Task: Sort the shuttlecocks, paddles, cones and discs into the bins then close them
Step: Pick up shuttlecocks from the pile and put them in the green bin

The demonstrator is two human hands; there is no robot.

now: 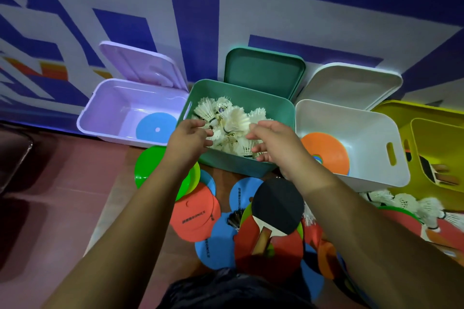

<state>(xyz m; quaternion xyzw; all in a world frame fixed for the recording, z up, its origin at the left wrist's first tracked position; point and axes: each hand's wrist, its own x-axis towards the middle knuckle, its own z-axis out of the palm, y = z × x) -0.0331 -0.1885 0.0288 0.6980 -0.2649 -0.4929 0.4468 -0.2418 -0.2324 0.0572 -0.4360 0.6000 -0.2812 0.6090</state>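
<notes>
Yellow bin (439,138), cut off at right, shows part of a paddle (428,167). Green bin (233,168) holds the shuttlecocks (233,120). My left hand (190,138) and right hand (272,142) hover over them, fingers loosely spread, gripping nothing visible. My forearms partly hide floor discs (195,213).

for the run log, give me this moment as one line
phase: sorting shuttlecocks | left hand: over green bin, empty | right hand: same | bin lid: up | floor: paddle, discs unsorted
</notes>
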